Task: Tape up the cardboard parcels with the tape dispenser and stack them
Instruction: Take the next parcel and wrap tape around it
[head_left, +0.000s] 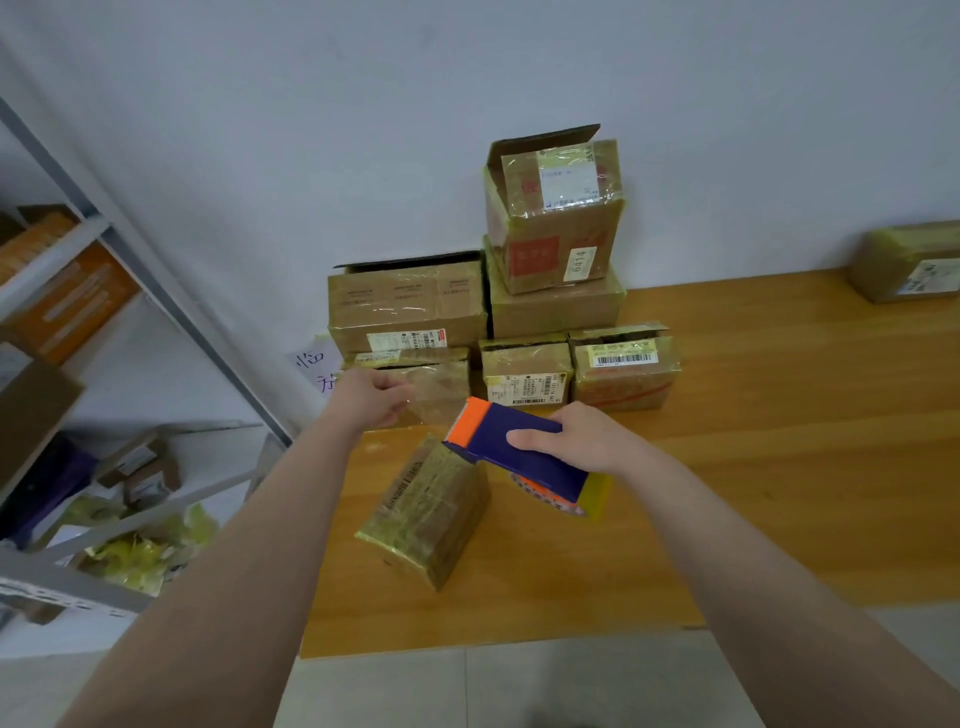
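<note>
Your right hand (587, 441) grips the dispenser (519, 452) from above. Its orange toothed end points at the stack (550, 306) and hangs just over the far corner of the near parcel (431, 519), which lies skewed on the table (753, 467), close to its left edge. Your left hand (371, 400) is out at the low box (441, 384) on the left of the stack, fingers curled at its glossy face. I cannot tell whether they pinch a tape end or only touch the box. If a strip does run between your hands, it could sag, fold on itself or stick where you don't want it. Nothing holds the near parcel, so a drag from the dispenser would likely spin it or push it toward that edge and off beside the shelf (67, 234). Keep the teeth clear of your left hand, which sits just ahead of them. The top box (556, 208) stands high on the stack with a flap raised, so a bump lower down may tip it. The stack fills the back of the table by the wall, leaving little room to add a parcel without reaching over the front row. A paper note (314, 364) hangs beside the low box, and a far parcel (909, 265) sits well apart on the right.
</note>
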